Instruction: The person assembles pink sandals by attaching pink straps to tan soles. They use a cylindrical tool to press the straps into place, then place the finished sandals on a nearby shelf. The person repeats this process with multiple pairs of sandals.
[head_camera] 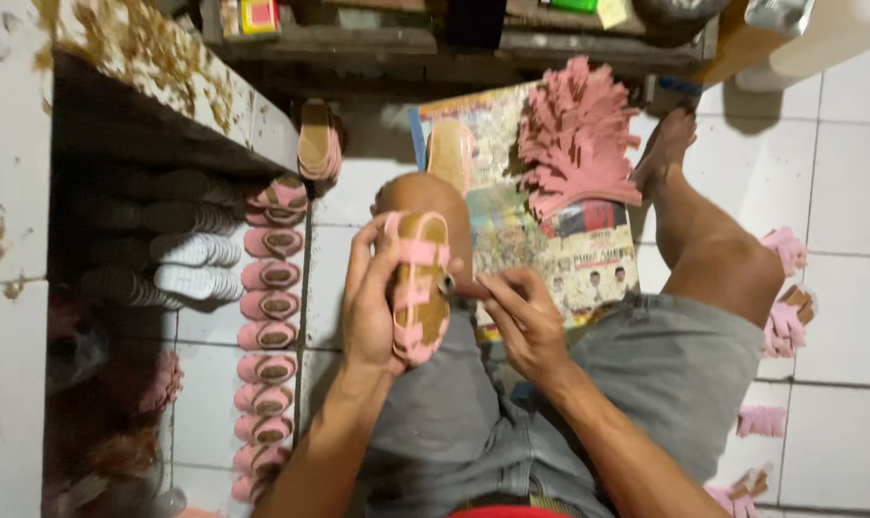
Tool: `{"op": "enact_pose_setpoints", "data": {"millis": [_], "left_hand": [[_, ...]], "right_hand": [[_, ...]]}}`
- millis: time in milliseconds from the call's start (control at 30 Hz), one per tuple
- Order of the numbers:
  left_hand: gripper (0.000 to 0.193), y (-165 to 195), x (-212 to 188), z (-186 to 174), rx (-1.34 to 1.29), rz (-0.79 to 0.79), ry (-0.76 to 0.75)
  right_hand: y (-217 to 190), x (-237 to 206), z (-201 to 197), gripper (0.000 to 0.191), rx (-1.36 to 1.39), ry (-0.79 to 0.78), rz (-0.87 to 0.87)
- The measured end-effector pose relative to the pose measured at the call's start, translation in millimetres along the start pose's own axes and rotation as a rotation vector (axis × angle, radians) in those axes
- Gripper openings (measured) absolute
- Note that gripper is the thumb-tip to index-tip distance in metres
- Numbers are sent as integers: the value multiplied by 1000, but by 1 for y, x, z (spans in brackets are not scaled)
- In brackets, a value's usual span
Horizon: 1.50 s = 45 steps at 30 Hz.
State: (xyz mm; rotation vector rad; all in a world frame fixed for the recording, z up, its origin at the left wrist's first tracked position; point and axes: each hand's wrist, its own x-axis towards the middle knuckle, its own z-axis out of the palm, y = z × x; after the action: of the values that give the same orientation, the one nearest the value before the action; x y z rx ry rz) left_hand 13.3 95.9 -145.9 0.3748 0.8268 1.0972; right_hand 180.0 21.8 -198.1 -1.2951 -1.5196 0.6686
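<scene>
Holding a small pink sandal (418,286) over my knee, I have my left hand (369,305) wrapped around its side, fingers closed on the edge. Its footbed is tan and looks smeared or patchy, crossed by smooth pink straps, and the outline is a rounded oval. My right hand (523,321) sits just beside the sandal's right edge, fingers pinched together on a small dark tool (451,284) whose tip touches the strap; what kind of tool it is I cannot tell. Beneath my legs lies a printed paper sheet (540,240), colourful and flat, with a sole piece (450,153) and a heap of pink cut strap pieces (574,139) with ragged, finger-like edges on it. A row of finished pink sandals (267,336) runs along the white floor tiles (843,192) to my left.
</scene>
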Motion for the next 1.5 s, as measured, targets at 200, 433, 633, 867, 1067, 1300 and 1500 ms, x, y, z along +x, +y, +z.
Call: {"op": "enact_pose_setpoints", "data": {"millis": [200,433,633,867,1067,1300,1500], "left_hand": [[43,-1,-3,2,-42,-14,-10],[51,-1,-1,-3,-35,-33,-26],[53,-2,-2,0,-6,-20,-21],[50,-2,-2,-2,-30,-30,-26],[48,-7,-1,-4,14,42,-51],[43,-17,-3,-2,-43,111,-32],[39,-2,-4,-1,5,-7,11]], "right_hand": [[4,-16,-36,33,78,195,271],[11,-13,-35,34,242,270,353],[9,-17,-33,35,235,230,362],[0,-5,-26,37,268,169,334],[-17,12,-15,38,122,98,264],[-18,28,2,40,-100,12,-150],[0,25,-16,36,-4,-40,41]]}}
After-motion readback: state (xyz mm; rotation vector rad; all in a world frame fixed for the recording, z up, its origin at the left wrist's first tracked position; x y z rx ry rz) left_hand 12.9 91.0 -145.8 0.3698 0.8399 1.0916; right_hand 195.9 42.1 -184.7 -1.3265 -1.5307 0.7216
